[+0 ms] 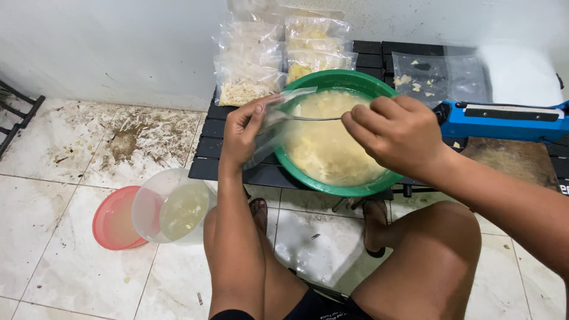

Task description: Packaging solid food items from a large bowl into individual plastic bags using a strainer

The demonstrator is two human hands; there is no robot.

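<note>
near: knees and sandalled feet on a dirty tiled floor point(77, 266); a clear plastic container point(172, 210) lying on its side with a red lid point(112, 222) beside it, left of the legs, within kicking range if a leg shifts.

mid: left hand point(243, 133) pinches the mouth of a clear plastic bag point(275, 121), fingers pressed on the film, bag held over the left rim of the green basin point(341, 189). right hand point(394, 133) closed on a metal spoon point(314, 118) that points into the bag. the opening looks narrow and limp, so a slack grip could fold it and drop pale yellow chips point(326, 148) on the black table point(207, 148) or floor. the basin overhangs the near table edge, so a push down may tip it.

far: filled bags point(255, 71) stacked at the wall, an empty bag point(432, 77), and a blue sealer point(504, 118) at the right.
</note>
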